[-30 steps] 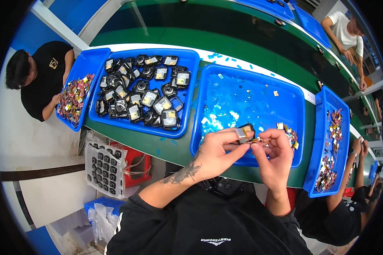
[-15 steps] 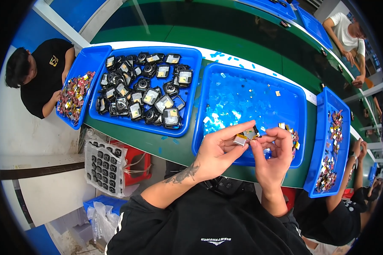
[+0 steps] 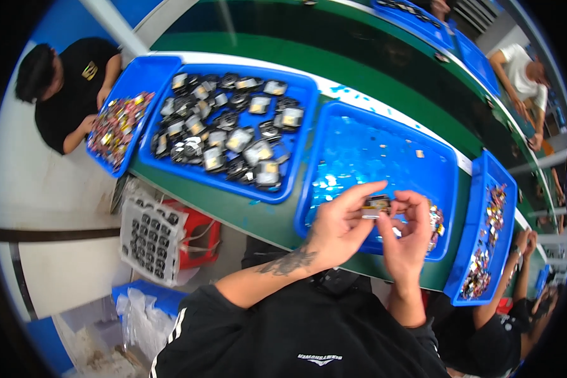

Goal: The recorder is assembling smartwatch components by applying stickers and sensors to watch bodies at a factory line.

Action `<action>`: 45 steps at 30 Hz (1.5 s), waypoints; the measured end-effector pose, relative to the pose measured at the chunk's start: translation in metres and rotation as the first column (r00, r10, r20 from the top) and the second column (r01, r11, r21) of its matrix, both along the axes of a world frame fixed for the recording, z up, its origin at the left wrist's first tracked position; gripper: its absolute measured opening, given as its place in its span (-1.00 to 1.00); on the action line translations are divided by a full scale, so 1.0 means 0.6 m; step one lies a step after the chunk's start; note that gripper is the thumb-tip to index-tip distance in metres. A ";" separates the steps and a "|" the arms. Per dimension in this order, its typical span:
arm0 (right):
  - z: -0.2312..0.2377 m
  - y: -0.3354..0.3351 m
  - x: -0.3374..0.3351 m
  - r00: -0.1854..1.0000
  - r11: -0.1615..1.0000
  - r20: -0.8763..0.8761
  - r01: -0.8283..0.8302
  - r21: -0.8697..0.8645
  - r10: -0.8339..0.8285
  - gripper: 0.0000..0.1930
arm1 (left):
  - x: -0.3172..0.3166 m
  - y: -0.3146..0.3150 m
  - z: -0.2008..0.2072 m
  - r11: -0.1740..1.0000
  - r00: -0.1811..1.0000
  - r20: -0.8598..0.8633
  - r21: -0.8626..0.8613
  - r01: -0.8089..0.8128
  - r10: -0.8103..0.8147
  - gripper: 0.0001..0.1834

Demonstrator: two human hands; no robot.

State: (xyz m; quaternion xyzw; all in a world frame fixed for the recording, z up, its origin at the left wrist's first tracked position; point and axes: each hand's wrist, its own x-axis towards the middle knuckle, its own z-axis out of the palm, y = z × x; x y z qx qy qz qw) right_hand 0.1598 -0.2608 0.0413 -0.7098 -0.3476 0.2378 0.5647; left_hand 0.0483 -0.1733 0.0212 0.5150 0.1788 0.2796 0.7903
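A long green worktop (image 3: 274, 220) carries narrow rectangular blue plastic trays (image 3: 494, 171) at ten and two o'clock, wide rectangular blue trays (image 3: 397, 132) at eleven and one, and flat blue scraps (image 3: 341, 90) straight ahead at twelve.

I'm holding my tattooed left forearm (image 3: 286, 263) slantwise, left hand (image 3: 341, 228) gripping, right hand (image 3: 407, 236) hovering just beside it, fingers (image 3: 414, 200) bent.

Green bench (image 3: 277, 222) — red stool (image 3: 196, 222) nearby; white post (image 3: 114, 28) — blue wall panel (image 3: 60, 26).
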 end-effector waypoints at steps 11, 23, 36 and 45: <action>-0.012 0.220 0.366 0.988 0.960 0.010 0.150 -0.235 -0.152 -0.47 | -0.141 0.166 0.037 0.212 0.601 -0.376 0.921 0.327 0.706 -0.64; -0.056 0.168 0.451 0.811 0.942 0.527 0.331 -0.053 -0.255 -0.67 | -0.089 0.125 0.028 0.963 0.966 -0.002 -0.083 -0.256 0.257 -0.90; 0.007 -0.117 0.231 0.736 0.913 0.603 -0.048 -0.406 0.307 -0.85 | -0.030 0.074 0.016 0.998 0.996 -0.067 0.010 0.062 -0.061 -0.63; 0.013 -0.100 0.195 0.847 0.976 -0.506 -0.062 0.207 0.161 -0.85 | -0.005 0.051 0.030 0.810 0.972 -0.193 0.586 0.002 0.138 -0.68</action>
